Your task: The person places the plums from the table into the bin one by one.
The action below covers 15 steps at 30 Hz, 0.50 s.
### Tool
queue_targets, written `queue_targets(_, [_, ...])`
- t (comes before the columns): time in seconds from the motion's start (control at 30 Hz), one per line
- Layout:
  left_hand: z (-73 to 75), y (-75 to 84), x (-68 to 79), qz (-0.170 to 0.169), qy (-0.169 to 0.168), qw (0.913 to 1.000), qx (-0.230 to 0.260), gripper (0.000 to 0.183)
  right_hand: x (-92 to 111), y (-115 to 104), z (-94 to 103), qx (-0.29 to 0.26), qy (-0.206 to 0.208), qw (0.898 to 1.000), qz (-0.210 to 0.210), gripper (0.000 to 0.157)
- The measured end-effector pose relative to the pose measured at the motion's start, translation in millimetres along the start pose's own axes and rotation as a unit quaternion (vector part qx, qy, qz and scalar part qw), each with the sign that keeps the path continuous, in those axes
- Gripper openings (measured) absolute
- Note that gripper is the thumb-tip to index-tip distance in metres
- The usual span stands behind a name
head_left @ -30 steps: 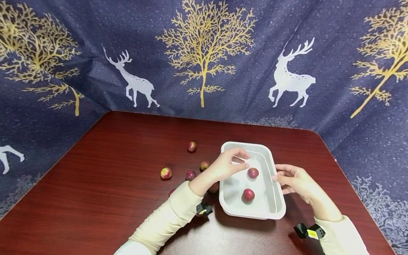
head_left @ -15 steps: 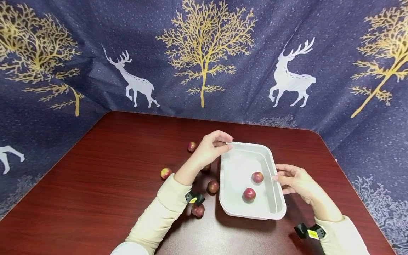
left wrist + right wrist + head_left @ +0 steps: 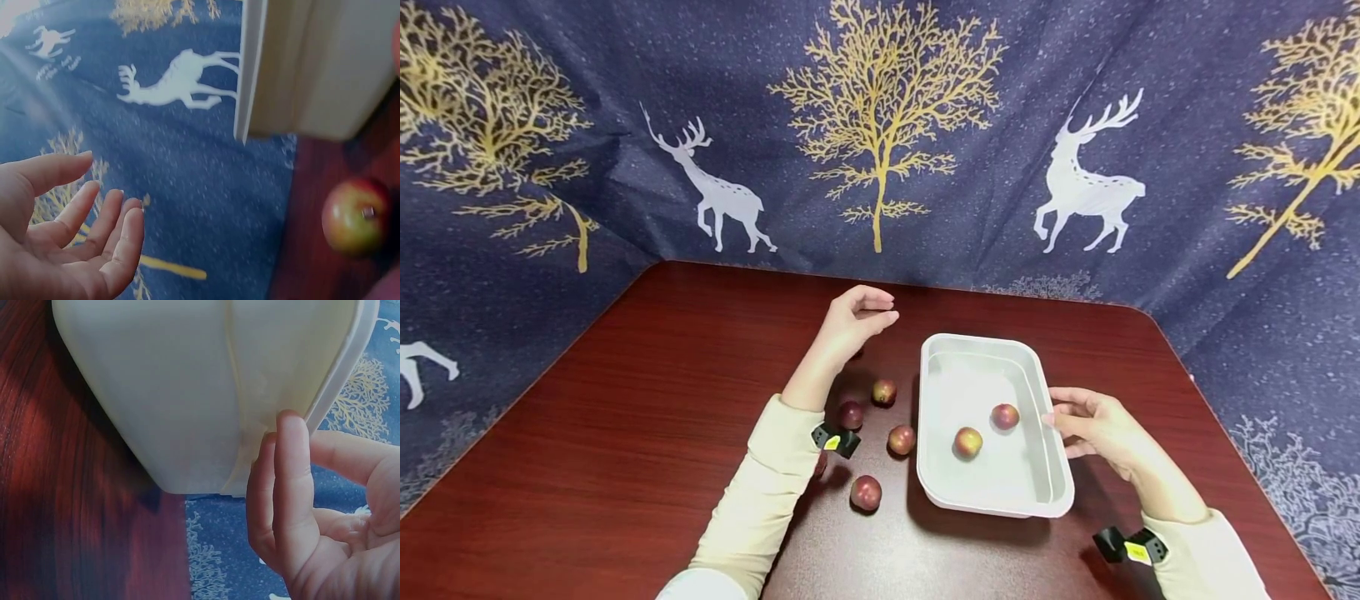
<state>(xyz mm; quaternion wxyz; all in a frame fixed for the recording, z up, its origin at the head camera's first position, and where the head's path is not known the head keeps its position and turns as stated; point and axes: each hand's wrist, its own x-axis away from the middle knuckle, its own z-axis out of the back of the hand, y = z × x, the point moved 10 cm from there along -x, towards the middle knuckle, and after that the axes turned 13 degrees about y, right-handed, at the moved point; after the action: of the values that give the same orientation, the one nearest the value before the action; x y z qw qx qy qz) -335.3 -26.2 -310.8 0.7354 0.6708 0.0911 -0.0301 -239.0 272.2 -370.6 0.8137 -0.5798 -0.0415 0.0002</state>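
My left hand (image 3: pixel 853 329) hovers over the table left of the tub, fingers loosely bent and thumb apart, holding nothing. Bare fingers (image 3: pixel 125 250) show in the left wrist view too. My right hand (image 3: pixel 1093 429) pinches the right rim of a white plastic tub (image 3: pixel 970 379); its thumb is over the rim and the fingers are against the outer wall (image 3: pixel 187 394). Two plums lie in the tub: a yellow-red plum (image 3: pixel 967 442) and a redder plum (image 3: pixel 1005 417). Below the left hand, a plum is mostly hidden by the wrist.
Left of the tub on the dark red table (image 3: pixel 662 400) lie several plums, among them a nearer plum (image 3: pixel 866 493), a plum beside the tub (image 3: pixel 902 439) and a dark plum (image 3: pixel 851 415). A patterned cloth (image 3: pixel 820 208) hangs behind the table.
My left hand has moved from above the tub leftward and farther away over the table. Inside the tub, the nearer plum has rolled left, showing its yellow side. My right hand has stayed put.
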Motion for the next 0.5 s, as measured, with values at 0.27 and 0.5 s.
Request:
queue_targets(0.27, [18.7,-23.2,-14.8,0.007,0.049,0.9983,-0.030,0.026,0,0,0.0,-0.003,-0.001,1.000,-0.003,0.059])
queue_targets(0.5, [27.6,-44.1,-21.5,0.027,0.055,0.9946,-0.084,0.029,0,0,-0.3,-0.006,-0.003,1.000,0.003,0.057])
